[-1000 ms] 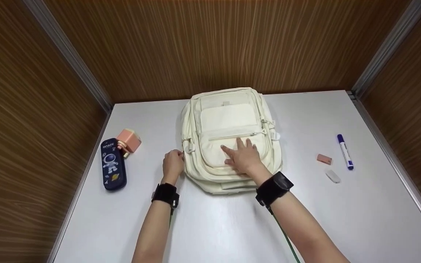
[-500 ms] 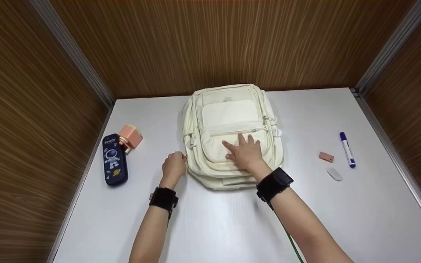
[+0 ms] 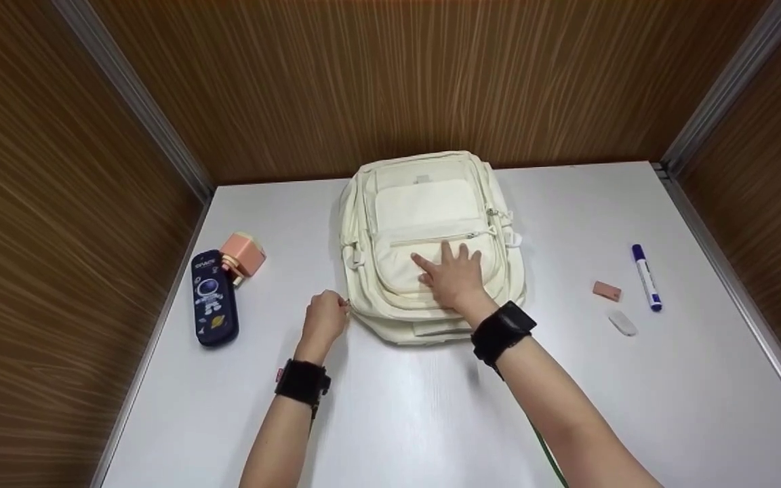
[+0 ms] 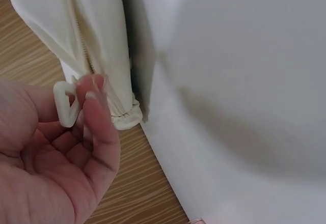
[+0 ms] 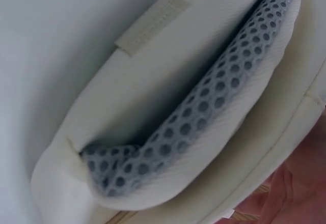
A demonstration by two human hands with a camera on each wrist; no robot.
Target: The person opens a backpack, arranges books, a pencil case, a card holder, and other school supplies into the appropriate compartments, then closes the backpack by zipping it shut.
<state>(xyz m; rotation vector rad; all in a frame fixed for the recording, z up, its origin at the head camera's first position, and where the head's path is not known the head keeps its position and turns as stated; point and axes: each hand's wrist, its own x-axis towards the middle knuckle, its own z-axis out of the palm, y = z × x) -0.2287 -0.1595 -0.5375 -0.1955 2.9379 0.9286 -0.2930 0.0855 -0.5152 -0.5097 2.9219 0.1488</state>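
A cream backpack (image 3: 431, 207) lies on the white table, its front pockets facing up. At its lower left side my left hand (image 3: 326, 317) pinches a zipper pull; in the left wrist view the cream plastic loop of that zipper pull (image 4: 65, 107) sticks out beside the fingertips. A zipper (image 4: 81, 38) runs along the bag's side up from those fingers. My right hand (image 3: 457, 278) rests on the lower front pocket with its fingers spread. In the right wrist view, a gap at the backpack's bottom end shows grey mesh lining (image 5: 204, 107), and part of the right hand appears at the lower right.
A navy pencil case (image 3: 214, 298) with an astronaut print lies left, touching a pink and cream box-shaped object (image 3: 243, 254). To the right are a pink eraser-like block (image 3: 607, 291), a whitish one (image 3: 622, 323) and a blue-capped marker (image 3: 647, 278). Wood-grain panels (image 3: 390, 81) enclose the table.
My left hand has moved along the backpack's left side towards its bottom end, still pinching the zipper pull. The right hand stays spread on the front pocket.
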